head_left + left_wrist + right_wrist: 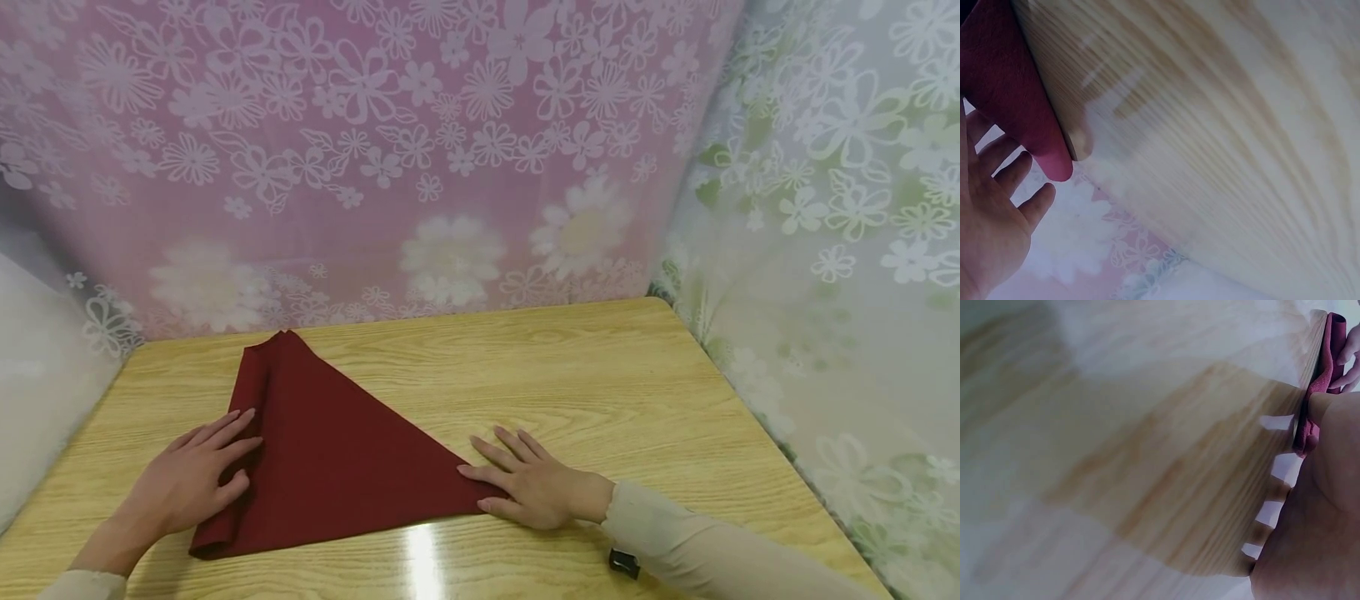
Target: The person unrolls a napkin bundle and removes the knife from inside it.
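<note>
A dark red cloth (337,450) is spread in a triangle, with its left side rolled or folded over into a long raised edge. My left hand (183,479) rests on that raised edge, fingers extended over it and thumb apart. In the left wrist view the left hand (997,219) is beside the rounded end of the cloth (1019,94). At the cloth's pointed right corner lies my right hand (540,487), palm down with fingers spread; its thumb and forefinger side covers the tip. The right wrist view has the right hand (1316,494) flat by the cloth (1332,353).
A light wood-grain table (600,375) holds the cloth. Pink floral fabric (375,167) hangs along its back edge, and pale floral fabric (847,292) along the right. A small black object (624,563) lies by the right sleeve (697,542).
</note>
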Tool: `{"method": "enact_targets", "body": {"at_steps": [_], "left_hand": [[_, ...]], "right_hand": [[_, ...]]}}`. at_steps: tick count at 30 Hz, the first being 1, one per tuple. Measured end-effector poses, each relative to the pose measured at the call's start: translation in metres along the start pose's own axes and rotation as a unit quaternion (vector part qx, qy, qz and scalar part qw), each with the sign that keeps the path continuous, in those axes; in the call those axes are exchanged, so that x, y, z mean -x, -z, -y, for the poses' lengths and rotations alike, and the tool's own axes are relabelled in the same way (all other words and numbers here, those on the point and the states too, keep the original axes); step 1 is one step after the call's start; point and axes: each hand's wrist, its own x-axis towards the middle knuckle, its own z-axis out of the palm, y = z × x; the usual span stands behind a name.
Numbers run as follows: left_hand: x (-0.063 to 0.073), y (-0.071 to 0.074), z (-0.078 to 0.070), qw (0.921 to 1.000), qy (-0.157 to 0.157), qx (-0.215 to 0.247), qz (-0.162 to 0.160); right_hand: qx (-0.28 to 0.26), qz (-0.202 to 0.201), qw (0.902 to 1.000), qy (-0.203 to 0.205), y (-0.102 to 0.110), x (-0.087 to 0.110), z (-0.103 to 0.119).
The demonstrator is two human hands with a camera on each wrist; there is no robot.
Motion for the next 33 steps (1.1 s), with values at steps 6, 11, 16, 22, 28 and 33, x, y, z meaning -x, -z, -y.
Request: {"method": "enact_targets", "body": {"at_steps": [6, 11, 16, 22, 28, 33], "left_hand": [[0.007, 0.000, 0.008, 0.9998, 0.000, -0.002, -0.019], [0.014, 0.000, 0.013, 0.9998, 0.011, -0.010, -0.012], [0.017, -0.002, 0.014, 0.9997, 0.018, -0.006, 0.016], [0.020, -0.004, 0.013, 0.9998, 0.014, -0.010, 0.010], [0.021, -0.007, 0.012, 0.9998, 0.013, -0.015, 0.008], [0.021, -0.005, 0.010, 0.9995, 0.007, -0.032, 0.002]], "right_hand": [[-0.004, 0.004, 1.0000, -0.003, 0.000, 0.001, 0.001], [-0.013, 0.009, 0.9999, -0.005, 0.000, 0.001, 0.001], [-0.007, 0.000, 1.0000, 0.001, 0.002, 0.001, 0.001], [-0.019, -0.009, 0.9998, 0.007, 0.000, 0.001, 0.000], [-0.015, -0.008, 0.9999, 0.004, 0.001, 0.001, 0.001], [-0.006, -0.001, 1.0000, -0.002, 0.002, 0.001, 0.002]]}}
